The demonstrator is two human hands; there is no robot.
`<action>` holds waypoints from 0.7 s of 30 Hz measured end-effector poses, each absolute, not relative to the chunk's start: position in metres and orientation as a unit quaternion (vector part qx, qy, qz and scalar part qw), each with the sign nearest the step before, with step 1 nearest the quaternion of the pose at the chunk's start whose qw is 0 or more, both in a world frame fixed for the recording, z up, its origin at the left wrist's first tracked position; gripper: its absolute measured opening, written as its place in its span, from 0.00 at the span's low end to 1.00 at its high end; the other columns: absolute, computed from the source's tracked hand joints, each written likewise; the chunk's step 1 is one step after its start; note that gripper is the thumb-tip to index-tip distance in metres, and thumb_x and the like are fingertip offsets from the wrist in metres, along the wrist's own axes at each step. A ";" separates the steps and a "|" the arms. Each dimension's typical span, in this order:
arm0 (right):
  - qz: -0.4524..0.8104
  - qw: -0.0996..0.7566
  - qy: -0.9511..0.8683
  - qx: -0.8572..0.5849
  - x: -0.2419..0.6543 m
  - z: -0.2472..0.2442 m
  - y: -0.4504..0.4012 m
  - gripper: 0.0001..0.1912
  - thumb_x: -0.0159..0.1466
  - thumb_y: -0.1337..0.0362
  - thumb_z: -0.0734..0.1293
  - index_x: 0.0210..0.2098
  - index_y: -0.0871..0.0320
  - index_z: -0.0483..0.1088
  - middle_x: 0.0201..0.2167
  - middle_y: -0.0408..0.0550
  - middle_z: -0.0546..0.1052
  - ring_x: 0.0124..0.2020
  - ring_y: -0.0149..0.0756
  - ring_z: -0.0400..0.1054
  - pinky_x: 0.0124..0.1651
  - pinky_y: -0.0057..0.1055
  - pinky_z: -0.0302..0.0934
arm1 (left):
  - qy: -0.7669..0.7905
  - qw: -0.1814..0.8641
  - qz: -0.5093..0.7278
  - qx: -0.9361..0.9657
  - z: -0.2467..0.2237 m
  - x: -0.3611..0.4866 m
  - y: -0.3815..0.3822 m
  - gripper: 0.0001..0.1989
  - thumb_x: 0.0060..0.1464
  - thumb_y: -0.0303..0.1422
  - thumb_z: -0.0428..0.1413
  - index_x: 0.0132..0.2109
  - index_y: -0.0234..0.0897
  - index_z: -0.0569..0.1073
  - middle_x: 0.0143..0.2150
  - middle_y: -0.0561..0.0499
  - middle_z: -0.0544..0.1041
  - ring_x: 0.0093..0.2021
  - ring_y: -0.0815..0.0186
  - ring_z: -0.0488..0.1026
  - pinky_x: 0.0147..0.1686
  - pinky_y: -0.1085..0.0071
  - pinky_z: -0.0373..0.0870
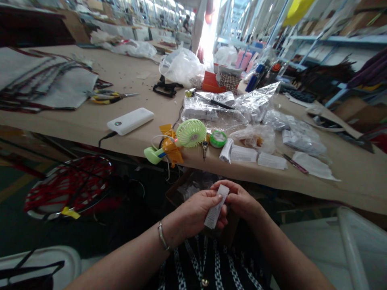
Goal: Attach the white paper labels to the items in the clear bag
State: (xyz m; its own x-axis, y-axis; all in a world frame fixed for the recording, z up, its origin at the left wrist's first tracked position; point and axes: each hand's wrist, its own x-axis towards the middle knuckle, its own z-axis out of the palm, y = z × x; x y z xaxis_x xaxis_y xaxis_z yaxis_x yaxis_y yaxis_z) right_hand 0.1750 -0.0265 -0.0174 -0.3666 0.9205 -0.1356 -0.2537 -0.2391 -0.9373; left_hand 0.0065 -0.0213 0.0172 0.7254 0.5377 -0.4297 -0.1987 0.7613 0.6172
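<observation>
My left hand (198,211) is closed on a narrow white slip with small print (216,207), its thumb lying on the front. My right hand (242,201) has its fingers curled round the slip's upper end, partly hidden behind it. Both hands are in front of the table edge, above my lap. On the edge beyond them lie a folded bundle of white slips (226,151), a flat printed stack (243,154) and another stack (272,160). A pair of tweezers or a similar slim tool (295,164) rests beside a loose white sheet (314,165).
Along the table (133,149) are a green fan (191,133), a white power bank (130,121), a green tape roll (218,139), a small screwdriver-like tool (204,149) and yellow-handled pliers (105,97). Clear plastic bags (217,110) lie behind. A red-corded round stool (69,185) stands left below.
</observation>
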 end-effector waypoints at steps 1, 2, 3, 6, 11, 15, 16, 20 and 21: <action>0.711 0.418 -0.434 -0.362 0.173 -0.017 -0.026 0.18 0.52 0.64 0.69 0.43 0.59 0.69 0.37 0.48 0.74 0.35 0.34 0.69 0.38 0.28 0.64 | 0.304 0.887 0.204 0.281 0.016 0.007 -0.022 0.11 0.52 0.37 0.54 0.36 0.32 0.68 0.25 0.51 0.70 0.21 0.70 0.69 0.21 0.74 0.66; 0.722 0.417 -0.423 -0.355 0.171 -0.016 -0.026 0.16 0.52 0.63 0.70 0.41 0.59 0.70 0.36 0.48 0.74 0.34 0.33 0.69 0.38 0.28 0.64 | 0.301 0.887 0.202 0.286 0.015 0.007 -0.023 0.11 0.52 0.38 0.54 0.36 0.32 0.68 0.25 0.51 0.70 0.21 0.71 0.69 0.21 0.75 0.66; 0.731 0.418 -0.414 -0.346 0.170 -0.015 -0.026 0.15 0.52 0.63 0.70 0.39 0.59 0.71 0.36 0.48 0.74 0.35 0.33 0.69 0.39 0.28 0.64 | 0.299 0.886 0.200 0.291 0.014 0.007 -0.024 0.11 0.52 0.38 0.54 0.35 0.32 0.68 0.24 0.52 0.70 0.20 0.71 0.69 0.20 0.75 0.65; 0.742 0.424 -0.400 -0.329 0.165 -0.014 -0.027 0.13 0.50 0.60 0.72 0.34 0.58 0.72 0.40 0.47 0.73 0.38 0.35 0.68 0.42 0.30 0.63 | 0.302 0.881 0.198 0.306 0.012 0.006 -0.025 0.12 0.51 0.38 0.54 0.33 0.31 0.68 0.23 0.52 0.70 0.19 0.72 0.67 0.19 0.77 0.63; 0.696 0.427 -0.436 -0.378 0.162 -0.015 -0.030 0.16 0.53 0.59 0.70 0.41 0.54 0.70 0.42 0.47 0.73 0.40 0.36 0.69 0.43 0.32 0.64 | 0.323 0.869 0.212 0.308 0.009 0.004 -0.026 0.13 0.52 0.39 0.53 0.32 0.31 0.68 0.23 0.52 0.69 0.20 0.73 0.67 0.19 0.77 0.60; 0.521 0.439 -0.564 -0.468 0.160 -0.010 -0.033 0.19 0.58 0.60 0.66 0.49 0.53 0.66 0.44 0.48 0.72 0.42 0.37 0.68 0.46 0.34 0.62 | 0.329 0.861 0.257 0.290 0.005 0.002 -0.025 0.11 0.52 0.38 0.53 0.33 0.32 0.68 0.25 0.52 0.69 0.21 0.72 0.68 0.20 0.76 0.62; 0.457 0.429 -0.610 -0.484 0.159 -0.007 -0.033 0.18 0.59 0.60 0.65 0.48 0.54 0.66 0.44 0.49 0.71 0.44 0.38 0.67 0.48 0.35 0.61 | 0.331 0.859 0.264 0.287 0.004 0.002 -0.024 0.11 0.52 0.38 0.53 0.33 0.32 0.68 0.24 0.52 0.69 0.21 0.71 0.68 0.20 0.76 0.62; 0.269 0.385 -0.729 -0.497 0.154 -0.001 -0.033 0.16 0.61 0.62 0.62 0.49 0.56 0.67 0.45 0.51 0.70 0.47 0.40 0.64 0.51 0.36 0.59 | 0.344 0.855 0.273 0.276 0.000 -0.001 -0.023 0.10 0.52 0.36 0.53 0.35 0.32 0.69 0.23 0.52 0.69 0.20 0.71 0.68 0.21 0.74 0.64; 0.250 0.376 -0.740 -0.499 0.153 -0.001 -0.033 0.16 0.62 0.63 0.62 0.49 0.56 0.66 0.45 0.52 0.70 0.47 0.40 0.64 0.51 0.36 0.60 | 0.346 0.854 0.275 0.274 0.000 -0.002 -0.023 0.09 0.51 0.36 0.53 0.35 0.32 0.69 0.23 0.52 0.69 0.20 0.71 0.68 0.22 0.74 0.64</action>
State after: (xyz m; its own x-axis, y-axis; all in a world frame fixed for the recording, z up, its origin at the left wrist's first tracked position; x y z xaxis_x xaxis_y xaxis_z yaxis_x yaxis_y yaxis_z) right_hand 0.1526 -0.0331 -0.0007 -0.2189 0.9261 0.3072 0.5500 0.3771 -0.7452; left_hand -0.0018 -0.0228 -0.0003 0.6101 0.6590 -0.4399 -0.2798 0.6986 0.6586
